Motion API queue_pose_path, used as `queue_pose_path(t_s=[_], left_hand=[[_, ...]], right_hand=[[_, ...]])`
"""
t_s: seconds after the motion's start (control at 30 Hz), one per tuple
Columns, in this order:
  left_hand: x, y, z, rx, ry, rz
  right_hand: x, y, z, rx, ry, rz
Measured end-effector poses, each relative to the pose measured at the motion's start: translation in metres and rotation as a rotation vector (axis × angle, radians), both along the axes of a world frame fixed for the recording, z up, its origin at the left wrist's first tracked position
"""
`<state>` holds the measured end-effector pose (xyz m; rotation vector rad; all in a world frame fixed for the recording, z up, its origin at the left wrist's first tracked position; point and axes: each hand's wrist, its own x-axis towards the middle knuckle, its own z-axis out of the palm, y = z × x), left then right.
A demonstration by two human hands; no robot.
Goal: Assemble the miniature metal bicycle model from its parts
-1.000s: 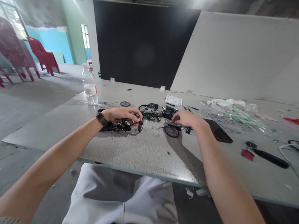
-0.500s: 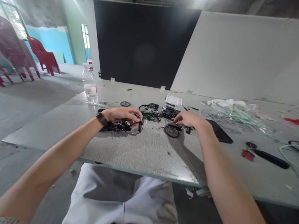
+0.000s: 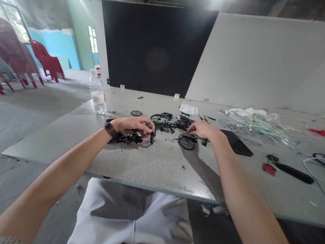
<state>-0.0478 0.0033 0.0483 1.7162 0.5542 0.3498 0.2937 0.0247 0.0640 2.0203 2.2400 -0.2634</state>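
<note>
Your left hand [image 3: 130, 126], with a black wristwatch [image 3: 110, 130] on its wrist, was closed on a black miniature bicycle frame [image 3: 130, 136], fingers curled over the top. That frame sat on the grey table [image 3: 158, 167], just in front of and to the left of the green-and-black wire parts [image 3: 169, 123], your landmark here. A small dark wheel [image 3: 153, 136] stood upright at the frame's end, under your fingertips.

Your right hand [image 3: 203, 129] lay just in front of the wire parts, its fingers [image 3: 192, 128] on a small piece beside a spoked miniature wheel [image 3: 186, 143]. You could not tell whether it was gripping. Behind the wire parts and to the left lay a loose black wheel [image 3: 136, 113]; behind them and to the right, a printed sheet [image 3: 188, 109]. Well left stood a plastic water bottle [image 3: 97, 94]; right lay a black phone [image 3: 236, 142].
</note>
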Motion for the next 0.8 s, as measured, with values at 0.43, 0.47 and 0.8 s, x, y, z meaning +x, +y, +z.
queue_pose_path(t_s=[0.43, 0.47, 0.8], left_hand=[[0.0006, -0.0013, 0.0019, 0.025, -0.001, -0.013], [0.0005, -0.0014, 0.0021, 0.025, 0.003, -0.012], [0.0001, 0.0018, -0.0007, 0.008, -0.004, -0.021]], right_hand=[[-0.0021, -0.0011, 0.0015, 0.038, -0.001, 0.006], [-0.0021, -0.0012, 0.0012, 0.031, 0.003, 0.002], [0.0036, 0.0034, -0.0032, 0.010, 0.016, 0.024]])
